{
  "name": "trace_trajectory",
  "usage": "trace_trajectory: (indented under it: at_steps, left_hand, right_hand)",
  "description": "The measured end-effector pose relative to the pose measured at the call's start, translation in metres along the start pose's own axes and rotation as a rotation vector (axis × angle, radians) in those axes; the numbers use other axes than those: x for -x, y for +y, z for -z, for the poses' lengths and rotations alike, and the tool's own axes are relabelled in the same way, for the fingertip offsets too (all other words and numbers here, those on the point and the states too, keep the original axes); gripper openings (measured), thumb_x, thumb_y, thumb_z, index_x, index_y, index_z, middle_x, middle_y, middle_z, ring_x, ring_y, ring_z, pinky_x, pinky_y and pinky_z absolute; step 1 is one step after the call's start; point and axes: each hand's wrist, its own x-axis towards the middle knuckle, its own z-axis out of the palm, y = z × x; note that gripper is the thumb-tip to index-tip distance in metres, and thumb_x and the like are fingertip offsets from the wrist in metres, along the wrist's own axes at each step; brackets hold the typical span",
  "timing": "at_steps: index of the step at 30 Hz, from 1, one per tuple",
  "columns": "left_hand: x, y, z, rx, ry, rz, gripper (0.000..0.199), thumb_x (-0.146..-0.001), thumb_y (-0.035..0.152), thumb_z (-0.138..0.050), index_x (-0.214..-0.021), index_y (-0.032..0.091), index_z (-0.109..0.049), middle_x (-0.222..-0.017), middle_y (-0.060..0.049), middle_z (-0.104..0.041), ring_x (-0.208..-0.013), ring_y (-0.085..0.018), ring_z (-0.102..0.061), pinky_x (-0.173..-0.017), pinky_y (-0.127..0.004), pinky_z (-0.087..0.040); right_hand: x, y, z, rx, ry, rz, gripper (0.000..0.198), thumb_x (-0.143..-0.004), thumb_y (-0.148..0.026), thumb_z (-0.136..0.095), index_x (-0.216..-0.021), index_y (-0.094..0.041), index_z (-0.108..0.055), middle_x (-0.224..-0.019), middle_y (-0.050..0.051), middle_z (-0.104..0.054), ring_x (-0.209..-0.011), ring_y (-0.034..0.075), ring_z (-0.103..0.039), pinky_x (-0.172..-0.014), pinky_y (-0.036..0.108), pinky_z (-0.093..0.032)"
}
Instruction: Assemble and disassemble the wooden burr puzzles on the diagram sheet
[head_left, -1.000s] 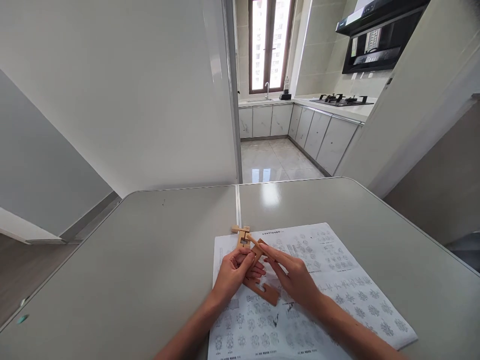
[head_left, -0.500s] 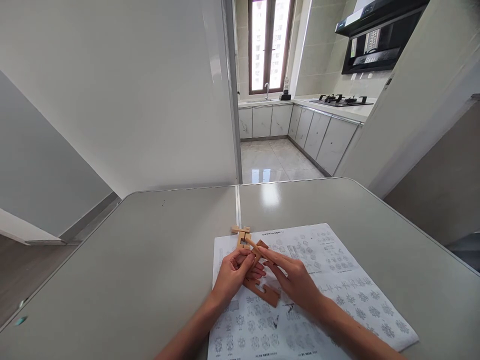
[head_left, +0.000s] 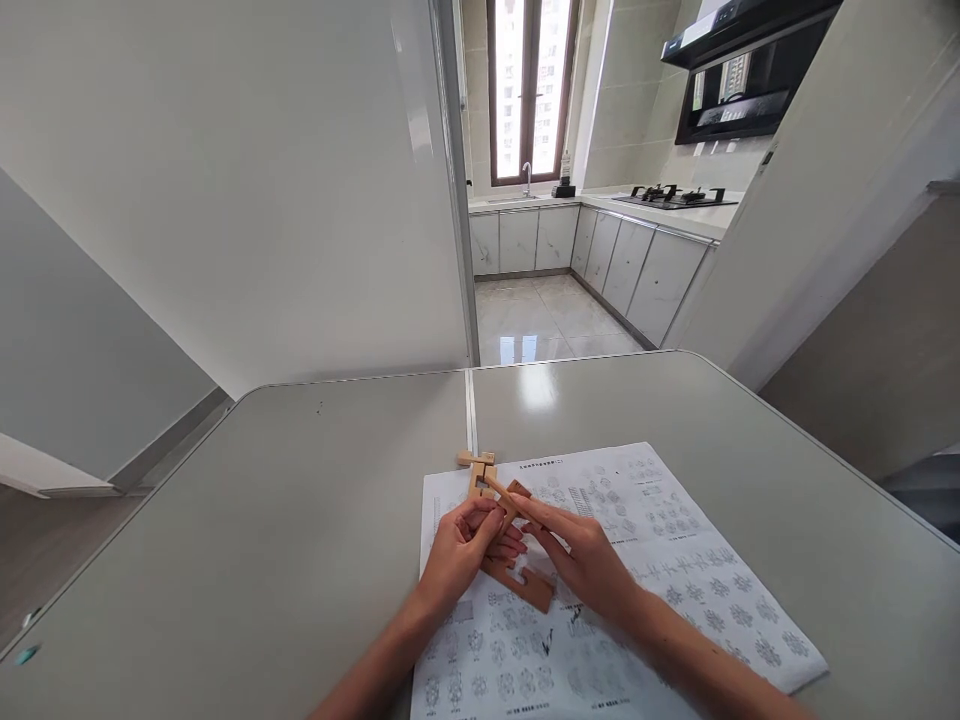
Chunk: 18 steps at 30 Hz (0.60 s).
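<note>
Over a printed sheet [head_left: 630, 500], my left hand [head_left: 457, 550] is closed, thumb and fingers pinching a notched wooden puzzle piece [head_left: 508, 520]. My right hand [head_left: 592, 555] meets it from the right, its fingers pressed on a slim wooden stick [head_left: 498, 488] that slants up to the left. A flat brown notched piece [head_left: 534, 592] sticks out below the hands, over the paper. Beyond the fingertips, more light wooden pieces [head_left: 477, 459] lie at the sheet's top left corner. The fingers cover where the held pieces meet.
The sheet carries rows of small line diagrams and lies on a grey table [head_left: 315, 520] with a seam down its middle. A small teal object [head_left: 27, 655] is at the table's left edge. Past the far edge are a white wall [head_left: 300, 200] and a kitchen with counters [head_left: 637, 270].
The camera view has shifted slightly, moving the scene a little to the left. Both hands keep nearly the same hold on the wooden pieces.
</note>
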Motion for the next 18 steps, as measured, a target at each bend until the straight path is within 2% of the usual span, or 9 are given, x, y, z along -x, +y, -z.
trace_trajectory:
  at_steps: [7,18]
  left_hand:
    - [-0.0025,-0.0019,0.0019,0.012,-0.022,-0.002,0.05,-0.083,0.059,-0.078,-0.099,0.014,-0.065,-0.082,-0.009,-0.078,-0.075,-0.022,-0.077,-0.074,-0.035,-0.065]
    - [-0.0009,-0.0005,0.001,0.001,-0.017,0.019,0.051,-0.082,0.059,-0.079,-0.099,0.014,-0.064,-0.083,-0.009,-0.078,-0.073,-0.02,-0.076,-0.075,-0.034,-0.064]
  right_hand:
    - [-0.0019,-0.0041,0.0008,0.004,0.003,-0.007,0.054,-0.106,-0.015,-0.046,-0.153,-0.04,-0.049,-0.146,0.0,-0.064,-0.125,0.024,-0.069,-0.101,0.041,-0.063]
    - [0.0012,-0.0033,-0.003,-0.018,0.027,-0.046,0.053,-0.106,-0.016,-0.046,-0.152,-0.042,-0.05,-0.141,-0.001,-0.068,-0.117,0.023,-0.073,-0.095,0.039,-0.064]
